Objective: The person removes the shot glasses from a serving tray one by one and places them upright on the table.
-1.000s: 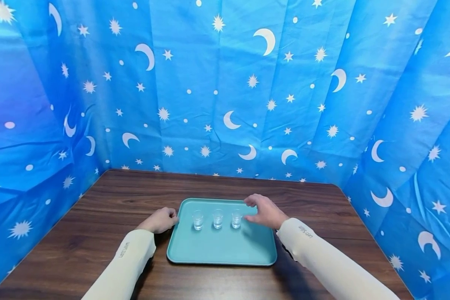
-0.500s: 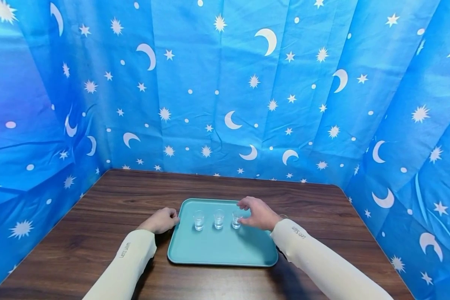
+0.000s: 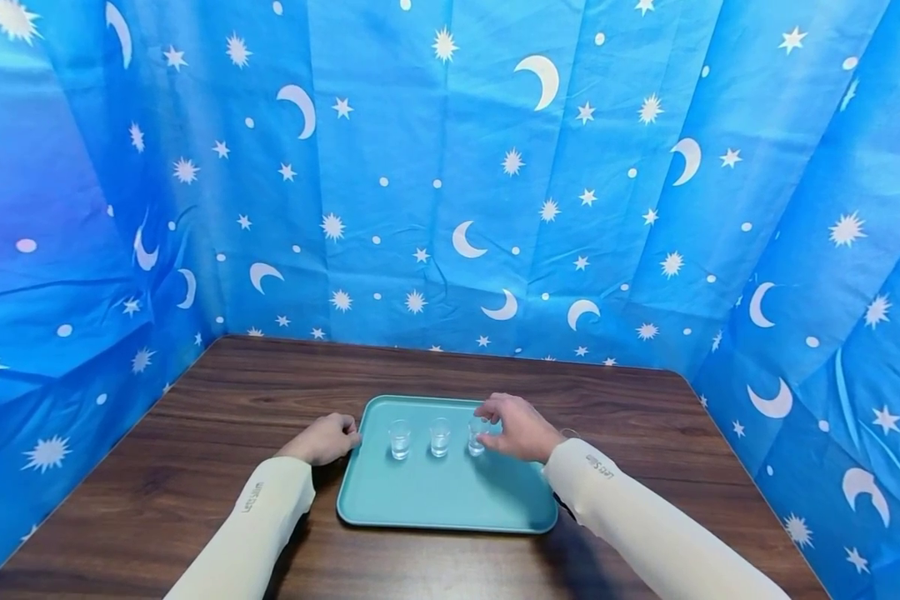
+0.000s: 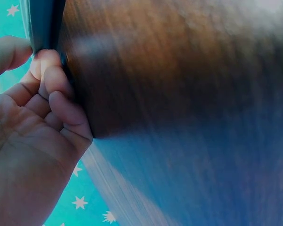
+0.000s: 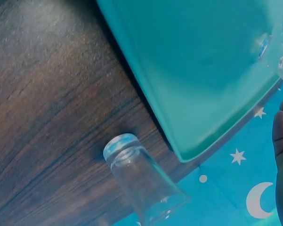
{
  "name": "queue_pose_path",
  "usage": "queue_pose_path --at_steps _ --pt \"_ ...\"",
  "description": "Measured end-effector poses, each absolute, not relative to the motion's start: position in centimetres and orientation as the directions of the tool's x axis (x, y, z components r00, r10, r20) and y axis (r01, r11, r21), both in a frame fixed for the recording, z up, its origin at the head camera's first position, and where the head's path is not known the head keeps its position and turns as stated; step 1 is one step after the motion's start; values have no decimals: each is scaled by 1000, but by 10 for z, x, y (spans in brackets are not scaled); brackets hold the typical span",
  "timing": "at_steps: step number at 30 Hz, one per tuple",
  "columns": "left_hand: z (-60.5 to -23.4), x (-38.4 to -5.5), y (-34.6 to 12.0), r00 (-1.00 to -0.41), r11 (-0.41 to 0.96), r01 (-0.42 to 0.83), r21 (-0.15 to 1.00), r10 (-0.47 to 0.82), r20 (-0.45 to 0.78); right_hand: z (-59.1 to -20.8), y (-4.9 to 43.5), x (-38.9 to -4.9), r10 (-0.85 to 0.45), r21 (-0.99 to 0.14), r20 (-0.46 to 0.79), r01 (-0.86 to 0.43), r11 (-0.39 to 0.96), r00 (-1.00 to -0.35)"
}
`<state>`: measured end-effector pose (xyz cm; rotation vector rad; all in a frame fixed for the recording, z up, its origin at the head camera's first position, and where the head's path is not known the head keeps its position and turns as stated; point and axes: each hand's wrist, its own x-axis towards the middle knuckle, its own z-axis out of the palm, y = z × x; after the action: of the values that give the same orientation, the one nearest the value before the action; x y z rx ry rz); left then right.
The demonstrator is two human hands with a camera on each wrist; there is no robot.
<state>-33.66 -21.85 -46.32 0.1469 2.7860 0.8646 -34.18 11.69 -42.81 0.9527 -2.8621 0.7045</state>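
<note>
A teal tray [image 3: 446, 500] lies on the table with a row of three clear shot glasses: left [image 3: 400, 440], middle [image 3: 439, 437] and right [image 3: 477, 437]. My right hand [image 3: 521, 427] pinches the right shot glass between thumb and fingers, partly covering it. At the tray's left rim my left hand [image 3: 326, 439] grips the edge, thumb above and fingers curled below in the left wrist view. Another clear glass [image 5: 143, 181] stands on the wood beside the tray in the right wrist view; my right wrist mostly hides it in the head view.
The dark wooden table [image 3: 270, 383] spreads around the tray. Blue curtains [image 3: 450, 167] with moons and stars hang behind and along both sides of the table.
My right hand has moved left from beside the right shot glass and closed around it; that glass has shifted very slightly. My left hand stays at the tray rim.
</note>
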Motion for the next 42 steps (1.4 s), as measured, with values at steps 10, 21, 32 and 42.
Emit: queue_pose_path --at_steps 10,21,32,42 --pt "-464 -338 -219 -971 826 36 563 163 -176 -420 131 -341 -548 -390 244 -598 700 -800" --pt "-466 -341 -220 -970 825 46 563 171 -172 -412 160 -339 -471 -399 273 -544 738 -839" --pt "-466 -338 -220 -975 821 53 569 167 -149 -400 196 -331 -397 -393 285 -484 782 -873" --pt "-467 -339 -219 -975 830 75 552 178 -136 -392 220 -330 -368 -388 327 -479 788 -870"
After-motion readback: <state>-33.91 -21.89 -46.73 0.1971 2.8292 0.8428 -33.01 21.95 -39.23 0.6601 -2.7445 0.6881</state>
